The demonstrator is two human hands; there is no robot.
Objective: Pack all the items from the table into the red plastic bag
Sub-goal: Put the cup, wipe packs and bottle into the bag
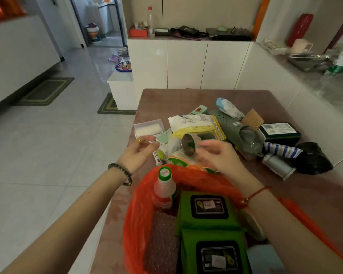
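Observation:
The red plastic bag (pixel 135 210) stands open at the table's near edge. Inside it are a green-capped bottle (pixel 164 186), two green wipe packs (pixel 206 210) and some bubble wrap (pixel 158 244). Just beyond the bag lies a heap of items: a steel cup (pixel 187 146) on its side, a yellow zip pouch (pixel 198 125), a green clog (pixel 236 129) and a clear box (pixel 149 128). My left hand (pixel 139 153) hovers with relaxed fingers beside small packets and holds nothing. My right hand (pixel 218 157) is blurred against the cup; whether it grips the cup is unclear.
Further right on the brown table (pixel 265 99) lie a dark green box (pixel 279 132), a striped cloth (pixel 281 151), a black bag (pixel 313 158), a silver spool (pixel 277 165) and a wipes pack (pixel 229 107). White cabinets (pixel 186 64) stand behind, tiled floor to the left.

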